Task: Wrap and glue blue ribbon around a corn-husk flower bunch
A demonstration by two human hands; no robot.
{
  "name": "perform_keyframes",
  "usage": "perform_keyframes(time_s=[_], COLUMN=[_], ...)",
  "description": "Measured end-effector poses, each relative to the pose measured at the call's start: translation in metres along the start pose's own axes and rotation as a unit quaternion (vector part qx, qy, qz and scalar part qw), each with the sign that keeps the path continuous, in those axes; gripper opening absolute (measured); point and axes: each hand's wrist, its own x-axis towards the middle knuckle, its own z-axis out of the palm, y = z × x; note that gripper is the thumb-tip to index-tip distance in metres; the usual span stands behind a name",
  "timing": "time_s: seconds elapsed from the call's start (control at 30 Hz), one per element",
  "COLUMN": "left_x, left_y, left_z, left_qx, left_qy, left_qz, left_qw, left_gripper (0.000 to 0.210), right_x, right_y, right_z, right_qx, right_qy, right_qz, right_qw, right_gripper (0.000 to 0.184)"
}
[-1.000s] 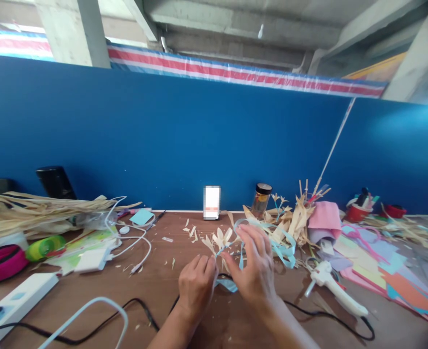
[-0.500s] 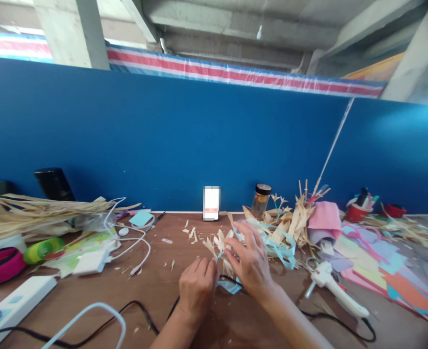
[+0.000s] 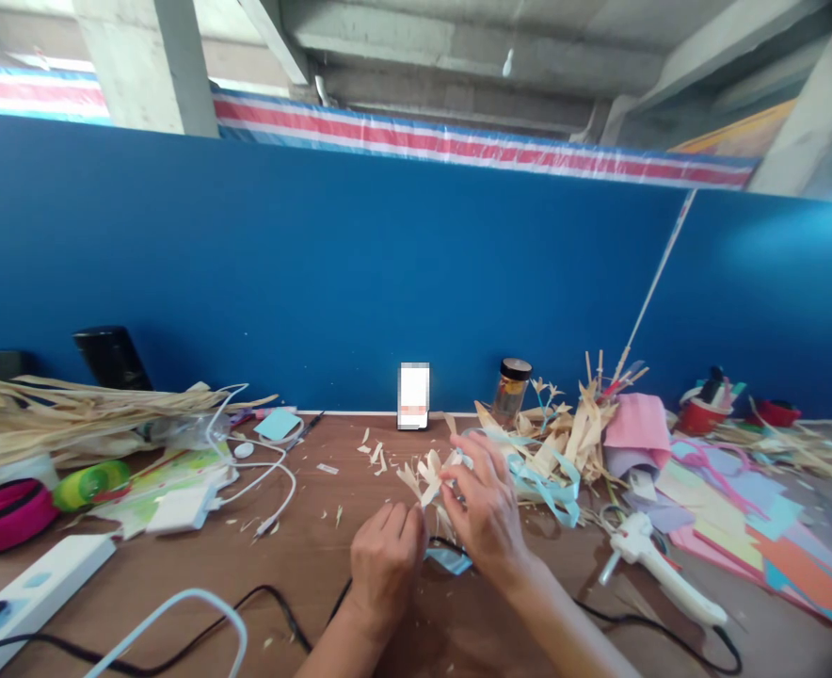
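Observation:
A pale flower of dried husk petals (image 3: 430,476) stands between my two hands, just above the table. My left hand (image 3: 388,556) is closed in a fist-like pinch at the flower's base, the fingers hiding most of the stem. To the right of the petals, my right hand (image 3: 485,499) has its thumb and fingers curled together. A bit of light blue shows between those fingers, but what they grip is unclear. Under the hands lies a light blue paper piece (image 3: 450,561).
A white glue gun (image 3: 663,570) with a black cord lies at right, near coloured paper sheets (image 3: 776,556). Dried husks (image 3: 578,438) and a lidded jar (image 3: 511,391) stand behind. A lit phone (image 3: 414,395) leans on the blue partition. Cables and a power strip (image 3: 41,584) are at left.
My right hand's fingers have drawn slightly closer together beside the petals, and more of the flower shows. The left hand keeps its pinch. The whole view has shifted slightly.

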Motion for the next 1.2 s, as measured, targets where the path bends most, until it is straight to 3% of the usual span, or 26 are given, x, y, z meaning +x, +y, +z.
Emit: perform_keyframes(time_s=[0.6, 0.8, 0.9, 1.1, 1.2], left_x=[-0.002, -0.004, -0.002, 0.000, -0.001], left_y=[-0.002, -0.004, -0.004, -0.003, -0.003], left_z=[0.002, 0.002, 0.001, 0.000, -0.001], left_qx=[-0.035, -0.042, -0.039, -0.038, -0.055], left_qy=[-0.032, -0.030, -0.021, -0.011, -0.006], left_qz=[-0.036, -0.041, -0.036, -0.033, -0.013], left_qw=[0.998, 0.998, 0.998, 0.999, 0.998], left_gripper=[0.016, 0.013, 0.013, 0.009, 0.009], right_x=[-0.001, 0.001, 0.010, 0.042, 0.064], right_y=[0.001, -0.002, -0.003, 0.001, 0.015], right_z=[0.000, -0.012, -0.023, -0.038, -0.042], right_qx=[-0.001, 0.019, 0.036, 0.065, 0.141], right_qy=[0.017, 0.038, 0.052, -0.024, -0.175], right_qz=[-0.019, -0.011, -0.004, 0.051, 0.101], right_qw=[1.000, 0.999, 0.998, 0.996, 0.969], right_gripper=[0.020, 0.026, 0.017, 0.014, 0.024])
